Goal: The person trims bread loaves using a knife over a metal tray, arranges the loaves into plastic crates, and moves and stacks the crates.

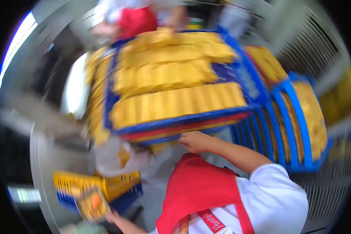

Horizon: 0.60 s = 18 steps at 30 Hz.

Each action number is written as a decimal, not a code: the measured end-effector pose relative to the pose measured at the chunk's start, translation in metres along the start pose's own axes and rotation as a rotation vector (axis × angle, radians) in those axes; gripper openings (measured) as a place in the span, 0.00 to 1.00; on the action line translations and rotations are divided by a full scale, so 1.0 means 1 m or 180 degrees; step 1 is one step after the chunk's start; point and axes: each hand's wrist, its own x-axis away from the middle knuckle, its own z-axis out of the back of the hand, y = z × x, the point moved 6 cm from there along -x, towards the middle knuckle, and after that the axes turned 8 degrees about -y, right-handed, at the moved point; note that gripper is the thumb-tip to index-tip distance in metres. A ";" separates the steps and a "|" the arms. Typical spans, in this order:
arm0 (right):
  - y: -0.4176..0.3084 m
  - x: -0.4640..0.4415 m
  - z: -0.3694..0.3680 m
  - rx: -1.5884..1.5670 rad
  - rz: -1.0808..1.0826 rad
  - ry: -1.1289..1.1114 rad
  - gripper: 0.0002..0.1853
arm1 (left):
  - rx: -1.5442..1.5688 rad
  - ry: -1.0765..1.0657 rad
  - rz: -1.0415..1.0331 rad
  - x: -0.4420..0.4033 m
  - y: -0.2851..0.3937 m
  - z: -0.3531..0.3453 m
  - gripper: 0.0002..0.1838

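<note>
My left hand (114,217) is low at the left, closed on the edge of a small rectangular tray (93,205) that holds yellow and orange pieces. Blur hides what these pieces are. My right hand (193,141) is curled closed just below the front edge of a large blue crate (179,126); whether it grips anything is hidden. Rows of yellow, bread-like pieces (175,102) fill most of that crate, with a gap at its right side where the blue grid shows. Red and blue crate edges lie stacked beneath it.
Blue crates (294,128) with yellow-brown pieces stand at the right. A yellow crate (117,187) sits low left beside a whitish bag (117,158). More yellow pieces (98,93) line the left. Across the crate stands a person in a red apron (136,21).
</note>
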 end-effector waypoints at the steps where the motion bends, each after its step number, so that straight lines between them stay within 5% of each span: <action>1: 0.008 0.015 0.020 0.0027 -0.0172 0.0325 0.07 | -0.0293 -0.0118 -0.0269 0.005 0.018 -0.026 0.15; 10: 0.018 0.266 0.186 0.0436 -0.1619 0.2796 0.08 | -0.1537 -0.1379 -0.2667 0.180 0.168 -0.254 0.19; 18: 0.008 0.519 0.193 0.0587 -0.2921 0.3808 0.09 | -0.1219 -0.2018 -0.5300 0.439 0.289 -0.355 0.23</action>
